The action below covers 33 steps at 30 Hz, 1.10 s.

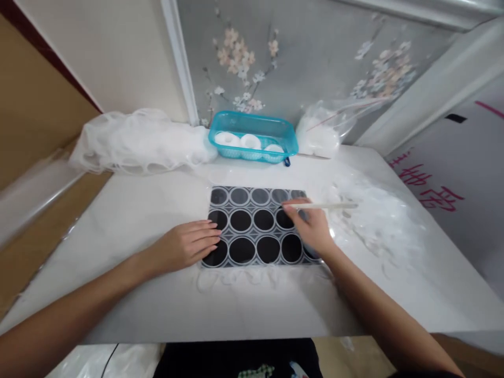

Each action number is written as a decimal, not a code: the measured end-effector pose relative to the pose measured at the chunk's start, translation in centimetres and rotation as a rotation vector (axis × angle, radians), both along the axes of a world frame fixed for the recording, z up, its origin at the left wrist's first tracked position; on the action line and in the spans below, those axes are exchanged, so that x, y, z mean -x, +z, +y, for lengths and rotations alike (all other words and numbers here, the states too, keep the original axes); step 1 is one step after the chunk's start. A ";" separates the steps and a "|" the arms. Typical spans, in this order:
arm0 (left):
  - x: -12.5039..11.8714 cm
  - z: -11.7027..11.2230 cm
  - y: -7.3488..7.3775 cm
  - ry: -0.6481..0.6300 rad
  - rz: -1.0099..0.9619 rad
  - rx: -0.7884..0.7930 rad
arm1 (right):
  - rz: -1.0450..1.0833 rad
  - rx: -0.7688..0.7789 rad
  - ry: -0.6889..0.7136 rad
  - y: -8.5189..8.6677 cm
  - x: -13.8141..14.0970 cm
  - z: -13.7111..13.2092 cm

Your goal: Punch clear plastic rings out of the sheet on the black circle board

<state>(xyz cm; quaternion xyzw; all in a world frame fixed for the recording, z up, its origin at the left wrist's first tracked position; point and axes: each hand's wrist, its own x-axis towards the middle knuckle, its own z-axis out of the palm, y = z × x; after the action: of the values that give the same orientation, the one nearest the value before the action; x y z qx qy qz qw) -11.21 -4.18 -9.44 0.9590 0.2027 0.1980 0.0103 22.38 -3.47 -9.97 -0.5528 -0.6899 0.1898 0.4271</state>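
Note:
A black sheet (241,250) printed with rows of grey-ringed ovals lies flat on the white table, with a glossy look to its surface. My left hand (192,242) rests on its left edge, fingers stretched out side by side. Over the right part of the sheet, my right hand (314,227) is closed on a slim, whitish pen-shaped tool (328,206). The tool's tip points left, near the upper ovals, and its long end sticks out to the right. What kind of tip it has is too blurred to tell. Pale looped strips (236,277) lie along the sheet's front edge.
A turquoise plastic basket (254,119) at the back holds white rolls (250,142). A thin stick (314,156) lies beside it. White netlike material (145,139) is heaped at left. A clear bag (323,126) stands behind, and translucent scraps (378,215) spread at right.

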 end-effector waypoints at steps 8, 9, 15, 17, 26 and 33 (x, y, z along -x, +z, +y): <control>0.4 -2.6 -1.3 0.017 0.012 -0.045 | 0.114 0.147 0.466 -1.0 11.3 -0.2; 0.5 -2.8 -1.4 0.021 0.007 -0.044 | 0.119 0.156 0.468 -1.3 11.7 -0.1; 0.6 -3.3 -1.9 0.056 -0.022 -0.024 | 0.086 0.196 0.441 -1.9 11.8 -0.2; 0.5 -3.3 -1.8 0.061 -0.025 -0.017 | 0.047 0.192 0.446 -2.0 11.7 -0.2; -0.8 -4.5 -1.4 0.228 -0.026 0.053 | -0.256 -0.082 0.575 -2.5 11.4 -1.6; -0.3 -4.4 -0.7 0.239 0.059 0.326 | -0.231 -0.231 0.257 0.6 10.5 3.7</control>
<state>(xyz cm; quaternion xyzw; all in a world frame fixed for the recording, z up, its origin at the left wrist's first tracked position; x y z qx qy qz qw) -10.86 -8.59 -10.17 0.9191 0.3447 0.1342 0.1358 11.92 0.24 -9.34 -0.4256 -0.8163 0.0977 0.3781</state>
